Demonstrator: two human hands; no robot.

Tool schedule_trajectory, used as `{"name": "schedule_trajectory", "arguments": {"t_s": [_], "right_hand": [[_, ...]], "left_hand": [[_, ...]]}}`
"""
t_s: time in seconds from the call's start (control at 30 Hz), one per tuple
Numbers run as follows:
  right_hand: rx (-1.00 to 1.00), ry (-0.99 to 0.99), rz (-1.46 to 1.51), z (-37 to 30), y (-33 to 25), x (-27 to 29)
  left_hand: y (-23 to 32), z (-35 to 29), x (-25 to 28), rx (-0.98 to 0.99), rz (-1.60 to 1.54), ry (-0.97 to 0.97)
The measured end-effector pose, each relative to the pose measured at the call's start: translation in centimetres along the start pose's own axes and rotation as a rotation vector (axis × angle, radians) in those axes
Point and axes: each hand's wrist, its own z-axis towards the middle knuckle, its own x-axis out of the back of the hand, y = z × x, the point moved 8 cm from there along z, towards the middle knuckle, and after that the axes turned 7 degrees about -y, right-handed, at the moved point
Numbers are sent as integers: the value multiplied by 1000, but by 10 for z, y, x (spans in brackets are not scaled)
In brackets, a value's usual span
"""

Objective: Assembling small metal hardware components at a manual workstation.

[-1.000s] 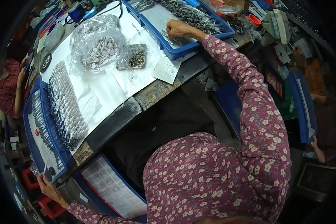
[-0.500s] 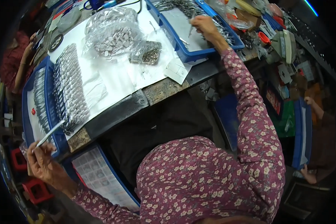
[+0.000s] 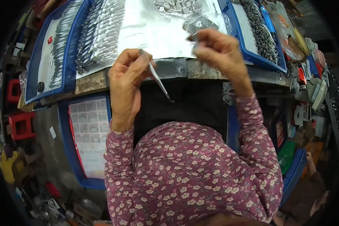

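My left hand (image 3: 127,81) is closed in a pinch just in front of the workbench edge. From its fingers a slim white stick-like piece (image 3: 158,80) slants down to a thin darker tip over my lap. My right hand (image 3: 224,51) is raised over the bench edge, thumb and forefinger brought together. Something small and greyish shows at those fingertips, too blurred to name. Behind the right hand lies a clear plastic bag of small dark parts (image 3: 201,24). A larger bag of pale flat pieces (image 3: 182,8) sits farther back on the white sheet (image 3: 148,35).
Stacked rows of white-ended slim pieces (image 3: 106,34) lie at left, beside a blue tray (image 3: 66,81) of similar ones. A right-hand blue tray (image 3: 265,62) holds many small dark metal parts. Below the bench is another blue tray (image 3: 68,139); red stools (image 3: 22,125) stand left.
My right hand has come back from the right-hand blue tray toward the middle. My left hand has moved right and up from the far left, still with the white piece. The view has turned.
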Motion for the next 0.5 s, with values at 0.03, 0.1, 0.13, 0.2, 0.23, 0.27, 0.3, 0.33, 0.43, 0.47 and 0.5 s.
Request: {"name": "schedule_trajectory", "arguments": {"t_s": [0.03,0.1,0.13,0.2,0.23,0.27,0.3,0.33,0.43,0.47,0.5], "right_hand": [[-12,-12,37,-1,-1,-17],[7,-53,89,-1,2,-42],[-11,-66,115,-2,2,-49],[-37,-58,169,-3,11,-58],[-41,-62,173,-4,15,-60],[-39,-58,143,-5,19,-63],[-36,-54,114,-6,22,-65],[-37,-59,112,-8,23,-67],[-113,-50,197,-11,32,-70],[-115,-56,216,-11,33,-71],[-117,-61,234,-11,33,-71]], "left_hand": [[-5,-1,-1,18,13,7],[-15,-2,-2,48,33,27],[-19,-2,-3,52,30,29],[-26,-3,-1,60,61,34],[-28,-2,-1,63,53,30],[-31,-3,1,60,49,35],[-34,-5,1,59,54,31],[-36,-6,2,58,59,26],[-45,-5,4,84,72,17],[-47,-4,4,91,84,10],[-47,-4,4,92,82,12]]}}
